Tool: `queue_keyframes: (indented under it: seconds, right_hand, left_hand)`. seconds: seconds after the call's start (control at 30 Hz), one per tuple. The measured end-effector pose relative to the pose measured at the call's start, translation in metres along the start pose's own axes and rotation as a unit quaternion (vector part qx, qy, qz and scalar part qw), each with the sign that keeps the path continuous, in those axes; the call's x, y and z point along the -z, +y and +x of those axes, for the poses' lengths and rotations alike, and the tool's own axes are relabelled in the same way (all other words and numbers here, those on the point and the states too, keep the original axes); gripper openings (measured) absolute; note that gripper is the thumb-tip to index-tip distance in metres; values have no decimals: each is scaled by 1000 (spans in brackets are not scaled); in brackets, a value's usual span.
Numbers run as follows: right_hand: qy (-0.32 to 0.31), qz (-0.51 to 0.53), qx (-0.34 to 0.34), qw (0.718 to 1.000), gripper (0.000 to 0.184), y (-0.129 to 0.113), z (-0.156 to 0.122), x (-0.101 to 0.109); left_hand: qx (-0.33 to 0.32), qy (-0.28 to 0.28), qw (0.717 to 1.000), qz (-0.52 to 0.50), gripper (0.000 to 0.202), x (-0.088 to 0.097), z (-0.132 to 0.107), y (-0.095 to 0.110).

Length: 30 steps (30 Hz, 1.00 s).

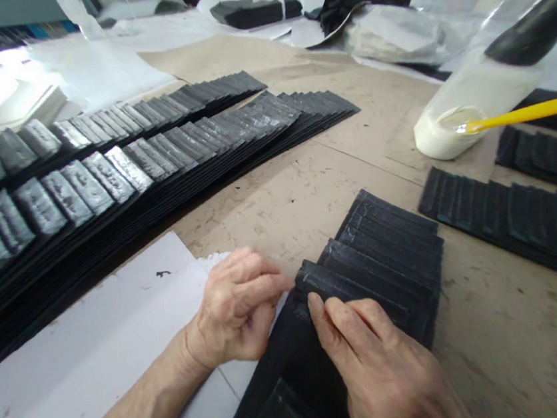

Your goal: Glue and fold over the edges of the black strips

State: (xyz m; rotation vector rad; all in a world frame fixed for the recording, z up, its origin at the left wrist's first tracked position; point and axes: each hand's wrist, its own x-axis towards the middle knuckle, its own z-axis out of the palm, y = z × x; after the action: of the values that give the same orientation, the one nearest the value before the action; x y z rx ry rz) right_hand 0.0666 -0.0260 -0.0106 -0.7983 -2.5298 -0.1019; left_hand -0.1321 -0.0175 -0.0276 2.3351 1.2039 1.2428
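In front of me lies a black panel (296,361), leather-like or fabric, with several overlapping black pieces (388,243) fanned beyond it. My left hand (241,300) has curled fingers, and its index fingertip meets the panel's left edge near a raised black strip (337,281). My right hand (380,352) has its fingers bunched together, the tips pressing on the panel just below that strip. Both hands appear to grip the panel's edge area, though the undersides of the fingers are hidden. A smaller black piece (287,416) rests on the panel at the bottom.
Long rows of overlapping black pieces (152,159) with shiny end bands lie left. A white pot (450,129) holding a yellow-handled tool (529,112) stands right, above more fanned black pieces (511,216). White board (135,319) lies under my left arm; plastic bags (394,35) lie behind.
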Motion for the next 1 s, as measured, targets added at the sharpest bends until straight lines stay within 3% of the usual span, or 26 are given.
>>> queue_keyframes:
  seconds: [0.1, 0.2, 0.47, 0.67, 0.9, 1.0]
  right_hand:
    - [-25, -26, 18, 999, 42, 2, -3, 1]
    - [-50, -53, 25, 997, 43, 3, -4, 2]
    - [-105, -107, 43, 988, 46, 1, 3, 4]
    - [-116, -149, 67, 980, 45, -1, 5, 6]
    - [-93, -91, -16, 991, 43, -2, 0, 4]
    - [-71, -4, -81, 994, 29, -2, 9, 4]
  left_hand:
    - [130, 42, 990, -27, 16, 2, -2, 2]
    - [193, -11, 979, -66, 11, 3, -2, 2]
    - [192, -13, 977, -94, 5, 4, -2, 2]
    - [178, -61, 980, -63, 9, 4, -4, 1]
    - [177, -105, 978, -34, 19, 2, -6, 0]
    - [177, -116, 977, -40, 19, 1, -8, 2]
